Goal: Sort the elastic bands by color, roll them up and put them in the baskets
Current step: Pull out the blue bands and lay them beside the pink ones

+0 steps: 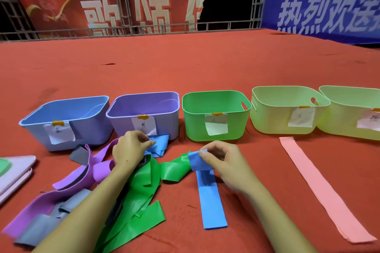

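Pinching the folded top end of a blue band (209, 193), the right hand (224, 162) curls its fingers and thumb round the strip, which lies flat on the red cloth (185, 63) just in front of the green basket (216, 115) and runs back toward the person. Left of that basket, the left hand (129, 148) pinches a second, crumpled blue band (158, 146) that lies against the front of the purple basket (144, 113). Farther left of the green basket stands the blue basket (65, 119), and to its right two pale yellow-green baskets (287, 109) sit side by side, touching; every basket carries a paper label taped to its front. Between the hands, in front of the green basket's left corner, green bands (141, 195) lie in a loose heap under the left forearm, mixed farther left with purple bands (67, 191) and grey bands (41, 228). A pink band (320, 187) lies stretched out flat, well to the right of the green basket and in front of the pale ones. Pink flat things (14, 172) show at the far left edge; what they are I cannot tell.
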`<move>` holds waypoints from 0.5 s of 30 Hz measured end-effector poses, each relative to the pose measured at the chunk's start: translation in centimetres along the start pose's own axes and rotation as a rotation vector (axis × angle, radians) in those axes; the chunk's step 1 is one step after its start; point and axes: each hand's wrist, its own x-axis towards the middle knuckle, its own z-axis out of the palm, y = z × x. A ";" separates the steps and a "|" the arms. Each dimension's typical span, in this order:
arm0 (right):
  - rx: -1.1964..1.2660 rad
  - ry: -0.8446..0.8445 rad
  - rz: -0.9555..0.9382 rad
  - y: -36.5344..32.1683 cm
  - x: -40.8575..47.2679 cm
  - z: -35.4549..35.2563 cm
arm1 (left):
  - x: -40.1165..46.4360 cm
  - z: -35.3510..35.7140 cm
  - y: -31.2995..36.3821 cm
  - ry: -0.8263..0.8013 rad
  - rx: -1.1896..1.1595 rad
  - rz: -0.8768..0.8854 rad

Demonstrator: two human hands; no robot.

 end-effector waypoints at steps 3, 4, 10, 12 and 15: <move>-0.005 -0.012 -0.005 0.0 0.0 -0.1 | -0.4 -0.2 0.1 -0.038 -0.030 0.029; -0.007 -0.015 -0.004 -0.1 0.0 -0.1 | -0.8 -0.4 0.2 -0.052 -0.033 0.052; 0.006 -0.024 -0.012 -0.5 -0.1 -0.1 | -3.4 -2.8 1.1 -0.107 -0.042 0.236; 0.013 -0.023 -0.021 -0.5 -0.2 -0.1 | -4.2 -3.8 1.8 -0.135 -0.055 0.290; 0.026 -0.016 -0.034 -0.7 -0.3 0.0 | -4.9 -5.4 3.0 -0.181 -0.051 0.343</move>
